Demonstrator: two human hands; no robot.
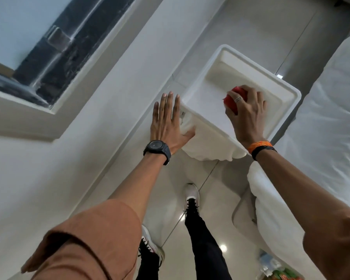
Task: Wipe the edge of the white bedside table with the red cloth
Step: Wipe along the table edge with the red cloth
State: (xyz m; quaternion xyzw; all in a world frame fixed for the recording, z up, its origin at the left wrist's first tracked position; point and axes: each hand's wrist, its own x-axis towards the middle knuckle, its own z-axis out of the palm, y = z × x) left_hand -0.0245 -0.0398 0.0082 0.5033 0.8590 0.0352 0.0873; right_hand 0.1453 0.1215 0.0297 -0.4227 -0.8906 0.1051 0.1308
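A person stands over a white bedside table w/ a raised rim, seen from the head cam looking steeply down. The right hand, ring on one finger and orange-and-black bands at the wrist, is closed around a bunched red cloth, fingers curled over it, pressing it onto the tabletop's recessed surface near the rim at abt 3 o'clock of the table. Only part of the cloth shows betw. the fingers. The left hand, black watch on the wrist, lies flat and spread, fingers straight and slightly apart, gripping nothing, its thumb side against the table's side at abt 9 o'clock. White fabric hangs below the near edge of the table, at 6 o'clock. A white bed runs along the frame's 3 o'clock side, just beside the table. A window w/ dark glass sits at 10 o'clock in the pale wall. Both arms wear rust-brown sleeves; dark trousers and light sneakers show on the glossy tiled floor at 6 o'clock.
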